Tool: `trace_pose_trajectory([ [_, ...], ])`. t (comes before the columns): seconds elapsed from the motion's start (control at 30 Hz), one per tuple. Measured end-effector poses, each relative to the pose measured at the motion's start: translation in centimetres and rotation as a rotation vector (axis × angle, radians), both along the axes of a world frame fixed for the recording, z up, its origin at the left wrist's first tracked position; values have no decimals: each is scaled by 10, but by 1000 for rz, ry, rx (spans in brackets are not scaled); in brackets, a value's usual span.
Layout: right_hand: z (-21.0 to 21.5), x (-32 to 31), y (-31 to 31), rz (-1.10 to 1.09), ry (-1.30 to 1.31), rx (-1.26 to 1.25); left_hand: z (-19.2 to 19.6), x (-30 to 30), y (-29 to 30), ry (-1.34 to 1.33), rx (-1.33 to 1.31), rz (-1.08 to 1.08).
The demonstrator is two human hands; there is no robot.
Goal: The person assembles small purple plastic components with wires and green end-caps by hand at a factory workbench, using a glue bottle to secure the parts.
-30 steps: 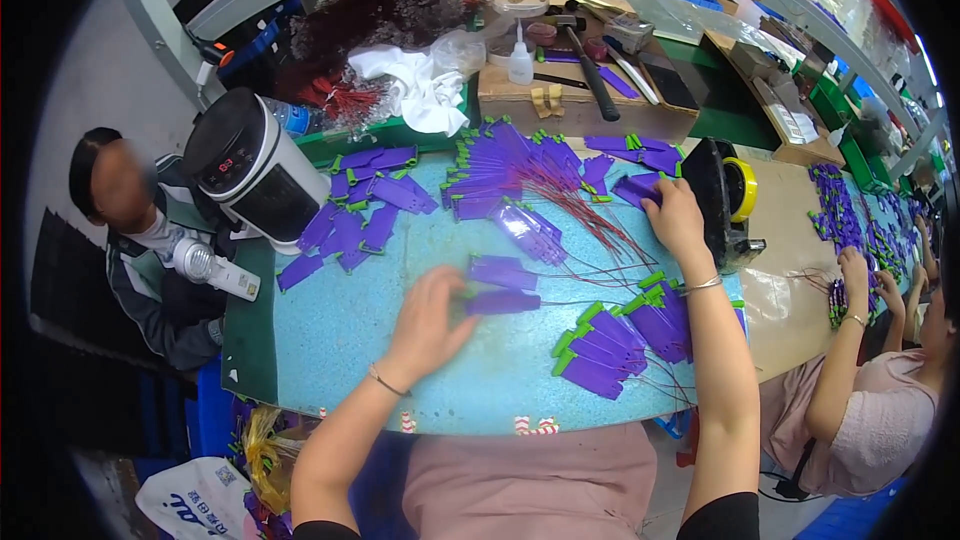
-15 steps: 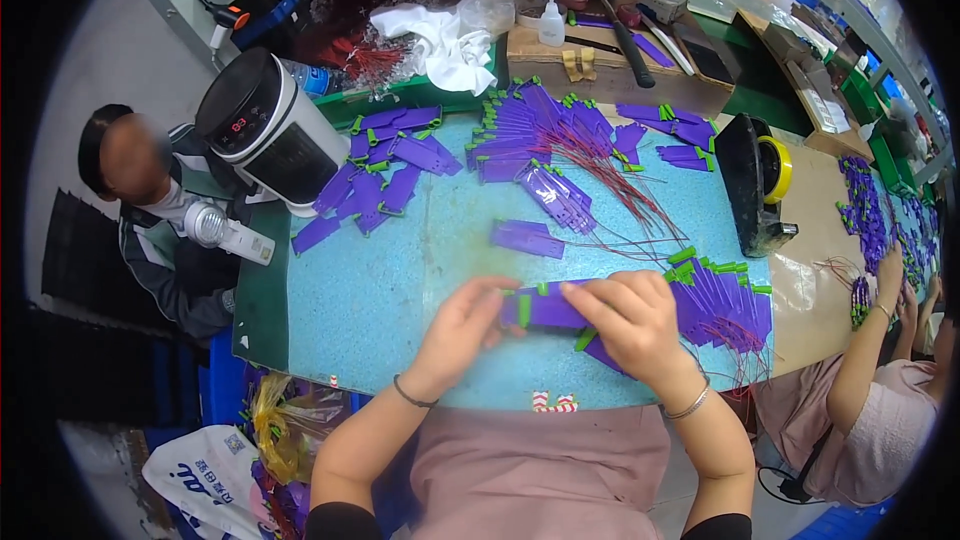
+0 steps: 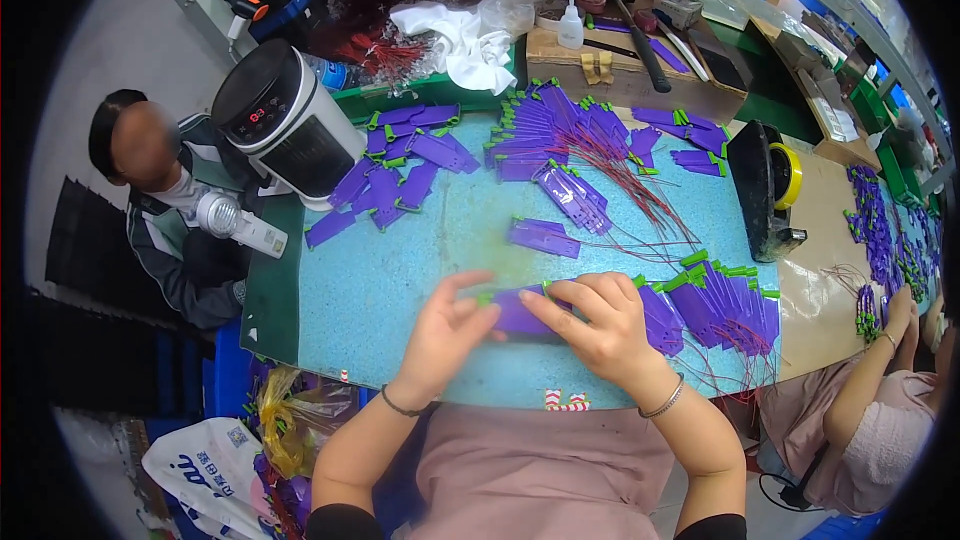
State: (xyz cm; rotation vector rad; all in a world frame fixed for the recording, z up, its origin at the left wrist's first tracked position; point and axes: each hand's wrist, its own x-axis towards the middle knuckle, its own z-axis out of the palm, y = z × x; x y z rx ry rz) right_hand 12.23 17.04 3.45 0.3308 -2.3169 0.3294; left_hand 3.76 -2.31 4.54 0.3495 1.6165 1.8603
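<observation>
A flat purple piece with green ends (image 3: 525, 312) spans the gap between my hands, low over the blue mat (image 3: 390, 290). My right hand (image 3: 602, 325) is closed on its right part, thumb on top. At its left end my left hand (image 3: 445, 332) has thumb and forefinger on either side of a green tip, the grip loose and slightly blurred. Just right of my right hand lies a fan of similar purple pieces (image 3: 725, 310) with green ends and red wires. One single purple piece (image 3: 543, 237) rests beyond my hands.
More purple pieces (image 3: 400, 165) lie at the back left, and a wired pile (image 3: 540, 135) at the back middle. A black tape dispenser (image 3: 755, 190) with yellow tape stands right. A white-and-black heater (image 3: 290, 120) is at left. Co-workers sit on both sides.
The purple piece between my hands shows less of its length, and a green band across it is no longer visible. My left fingers have spread slightly. The whole view has shifted a little.
</observation>
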Motion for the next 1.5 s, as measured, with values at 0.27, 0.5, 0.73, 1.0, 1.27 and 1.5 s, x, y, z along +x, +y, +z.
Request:
trace_pose_trajectory([
  [0.27,-1,-14,-8,-192,-58,-115,-14,-21,-25,398,-149,103],
  [0.5,10,12,-24,-64,-659,-559,-2,-15,-29,749,-363,191],
  [0.73,-4,7,-45,168,-494,-1699,-19,9,-7,221,44,121],
  [1.0,-3,24,-39,5,-373,-1010,-1,10,5,589,-167,-164],
  [1.27,0,38,-20,-31,-106,-828,-8,21,8,782,-160,-124],
  [1.5,13,33,-10,71,-239,-741,-7,25,6,999,-255,-205],
])
